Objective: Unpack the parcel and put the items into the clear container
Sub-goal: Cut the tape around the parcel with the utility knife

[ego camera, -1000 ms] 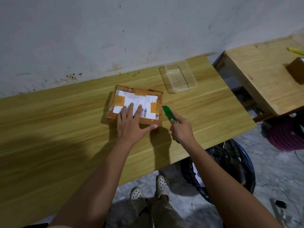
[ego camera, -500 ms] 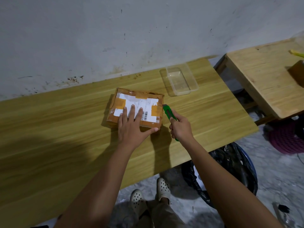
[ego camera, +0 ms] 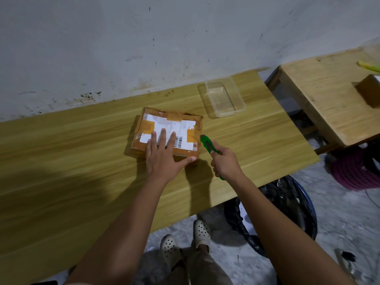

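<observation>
A brown cardboard parcel (ego camera: 164, 122) with a white label and tan tape lies on the wooden table (ego camera: 82, 171). My left hand (ego camera: 164, 157) lies flat on its near half, fingers spread, thumb along the front edge. My right hand (ego camera: 225, 161) grips a green utility knife (ego camera: 207, 144), whose tip touches the parcel's right side. The clear container (ego camera: 223, 99) stands empty behind and to the right of the parcel, near the wall.
A second wooden table (ego camera: 329, 95) stands at the right with a brown box (ego camera: 370, 91) and a yellow-green item (ego camera: 369, 66). A bin with a black bag (ego camera: 287, 212) sits under the table's right end. A purple basket (ego camera: 355, 171) is on the floor.
My right hand has slid the knife a little further away along the parcel's right side. My left hand stays pressed on the parcel.
</observation>
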Motion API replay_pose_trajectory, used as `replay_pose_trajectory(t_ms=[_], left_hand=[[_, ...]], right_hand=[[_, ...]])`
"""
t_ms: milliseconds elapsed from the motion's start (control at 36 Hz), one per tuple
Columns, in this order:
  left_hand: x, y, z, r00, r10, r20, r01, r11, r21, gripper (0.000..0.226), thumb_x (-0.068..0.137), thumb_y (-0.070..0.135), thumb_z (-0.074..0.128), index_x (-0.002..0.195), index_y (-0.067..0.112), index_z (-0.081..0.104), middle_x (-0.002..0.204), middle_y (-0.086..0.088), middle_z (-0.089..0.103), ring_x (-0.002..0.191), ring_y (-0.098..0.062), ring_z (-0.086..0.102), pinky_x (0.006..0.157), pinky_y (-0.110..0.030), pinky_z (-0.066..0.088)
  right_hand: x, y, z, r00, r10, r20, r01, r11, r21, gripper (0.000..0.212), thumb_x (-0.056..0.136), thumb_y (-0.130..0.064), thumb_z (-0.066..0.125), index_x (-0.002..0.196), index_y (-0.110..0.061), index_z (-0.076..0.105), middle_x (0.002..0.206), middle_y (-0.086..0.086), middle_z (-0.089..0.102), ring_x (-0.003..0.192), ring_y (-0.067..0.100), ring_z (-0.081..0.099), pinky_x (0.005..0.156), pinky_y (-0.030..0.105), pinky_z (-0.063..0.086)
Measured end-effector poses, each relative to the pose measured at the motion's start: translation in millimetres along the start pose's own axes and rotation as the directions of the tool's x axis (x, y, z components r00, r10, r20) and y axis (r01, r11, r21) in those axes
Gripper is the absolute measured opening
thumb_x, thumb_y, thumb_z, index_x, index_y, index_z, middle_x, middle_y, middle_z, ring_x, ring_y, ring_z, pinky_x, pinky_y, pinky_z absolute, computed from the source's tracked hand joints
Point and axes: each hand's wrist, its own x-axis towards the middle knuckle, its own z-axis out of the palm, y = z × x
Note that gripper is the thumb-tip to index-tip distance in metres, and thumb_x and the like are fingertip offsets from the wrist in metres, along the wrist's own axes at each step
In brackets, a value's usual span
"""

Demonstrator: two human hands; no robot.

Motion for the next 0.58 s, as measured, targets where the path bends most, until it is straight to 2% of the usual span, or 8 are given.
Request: replay_pose_trajectory(t_ms=[250,389,583], left_hand=[[0,0,2,1.0,-0.002,-0.008,0.002,1.0,0.012,0.105,0.064,0.087,0.029,0.148,0.029,0.006,0.158,-0.002,-0.002,0.144,-0.027,-0.012,0.116,-0.044,-0.005],[-1,0,2,1.0,-0.003,-0.007,0.003,1.0,0.011,0.107,0.06,0.088,0.023,0.148,0.028,0.006,0.158,-0.002,-0.003,0.144,-0.027,-0.012,0.116,-0.044,-0.005],[0,0,3,1.0,0.0,-0.006,0.0,1.0,0.018,0.108,0.06,0.088,0.022,0.148,0.027,0.006,0.158,-0.003,-0.003,0.144,-0.028,-0.012,0.116,-0.044,-0.005]], right_hand=[[-10,4,3,1.0,-0.013,0.018,0.012,0.999,0.031,0.044,0.097,-0.01,0.038,0.138,-0.027,0.043,0.065,-0.011,0.041,0.046,0.01,0.037,0.039,0.021,0.031],[-17,7,2,0.999,-0.02,0.029,0.018,0.996,0.084,0.045,0.097,-0.008,0.037,0.138,-0.026,0.041,0.058,-0.002,0.045,0.044,0.013,0.036,0.041,0.024,0.031],[-25,19,1,0.999,-0.02,0.047,0.014,0.992,0.122,0.045,0.097,-0.008,0.037,0.137,-0.028,0.043,0.055,0.0,0.043,0.043,0.013,0.033,0.039,0.022,0.03]])
